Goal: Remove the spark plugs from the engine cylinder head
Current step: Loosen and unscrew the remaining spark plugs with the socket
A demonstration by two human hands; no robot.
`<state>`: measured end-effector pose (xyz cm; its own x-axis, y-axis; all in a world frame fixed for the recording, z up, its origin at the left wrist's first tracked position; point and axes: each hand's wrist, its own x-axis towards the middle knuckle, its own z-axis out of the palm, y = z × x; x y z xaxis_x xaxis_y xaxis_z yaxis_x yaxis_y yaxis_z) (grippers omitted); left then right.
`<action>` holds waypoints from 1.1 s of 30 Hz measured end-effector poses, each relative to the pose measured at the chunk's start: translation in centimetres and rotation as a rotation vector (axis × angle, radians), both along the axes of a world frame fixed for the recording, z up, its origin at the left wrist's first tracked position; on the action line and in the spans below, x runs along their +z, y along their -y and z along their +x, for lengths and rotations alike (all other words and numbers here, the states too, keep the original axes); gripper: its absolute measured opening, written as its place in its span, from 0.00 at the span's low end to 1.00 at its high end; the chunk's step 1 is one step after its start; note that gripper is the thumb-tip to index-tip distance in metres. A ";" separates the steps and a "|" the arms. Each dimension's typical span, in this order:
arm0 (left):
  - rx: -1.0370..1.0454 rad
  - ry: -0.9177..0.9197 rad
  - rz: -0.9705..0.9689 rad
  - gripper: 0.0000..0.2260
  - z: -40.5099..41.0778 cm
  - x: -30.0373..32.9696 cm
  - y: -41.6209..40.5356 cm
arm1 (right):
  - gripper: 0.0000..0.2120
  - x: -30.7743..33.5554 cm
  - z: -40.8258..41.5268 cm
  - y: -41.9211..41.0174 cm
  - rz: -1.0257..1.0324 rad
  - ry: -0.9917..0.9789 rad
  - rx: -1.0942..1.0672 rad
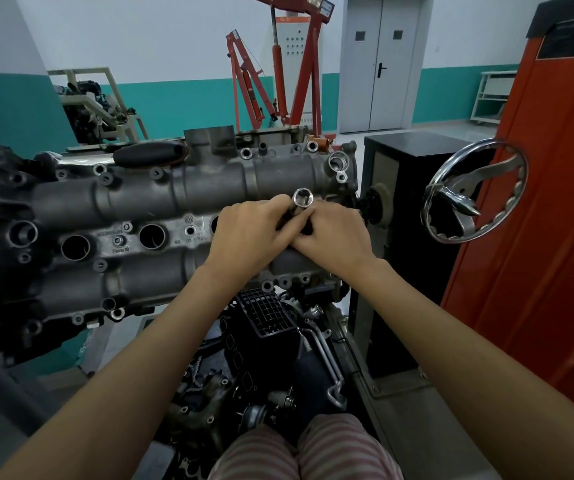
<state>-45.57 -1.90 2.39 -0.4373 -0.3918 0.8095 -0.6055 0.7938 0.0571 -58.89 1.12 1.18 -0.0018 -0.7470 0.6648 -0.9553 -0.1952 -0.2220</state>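
A grey engine cylinder head (133,202) lies across the stand in front of me, with round spark plug wells (152,236) along its middle. A shiny metal socket tool (303,198) sticks up near the right end of the head, its open hex end facing me. My left hand (251,233) and my right hand (330,237) meet around the tool's shaft, fingers closed on it. The well under my hands is hidden, and I see no spark plug.
A chromed handwheel (475,192) juts out at the right of the stand, beside a black cabinet (399,174) and an orange machine housing (538,202). Red engine hoists (278,71) stand behind. Loose black engine parts (261,341) lie below the head.
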 end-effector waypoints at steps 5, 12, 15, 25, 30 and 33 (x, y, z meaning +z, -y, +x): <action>-0.031 0.006 0.016 0.22 0.1 0.2 -0.3 | 0.08 0.0 0.1 -0.6 -0.062 0.033 0.074; -0.037 0.019 -0.022 0.16 -0.1 0.2 -0.4 | 0.10 0.2 0.2 -0.2 0.005 0.036 0.043; 0.011 0.005 -0.024 0.21 -0.1 0.1 -0.1 | 0.10 0.0 0.1 -0.3 -0.028 0.038 0.055; -0.039 0.029 -0.009 0.16 -0.1 0.3 -0.5 | 0.09 0.1 0.0 -0.1 0.017 0.019 0.025; -0.001 0.014 -0.012 0.22 0.1 0.0 -0.2 | 0.11 -0.1 0.0 0.1 -0.019 0.007 0.016; -0.025 0.004 0.038 0.23 0.1 0.1 -0.3 | 0.09 0.0 0.2 -0.6 -0.089 0.050 0.092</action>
<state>-45.49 -1.60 2.45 -0.4502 -0.4116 0.7924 -0.5861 0.8057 0.0856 -58.70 1.70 1.22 0.0290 -0.6835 0.7294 -0.9206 -0.3025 -0.2469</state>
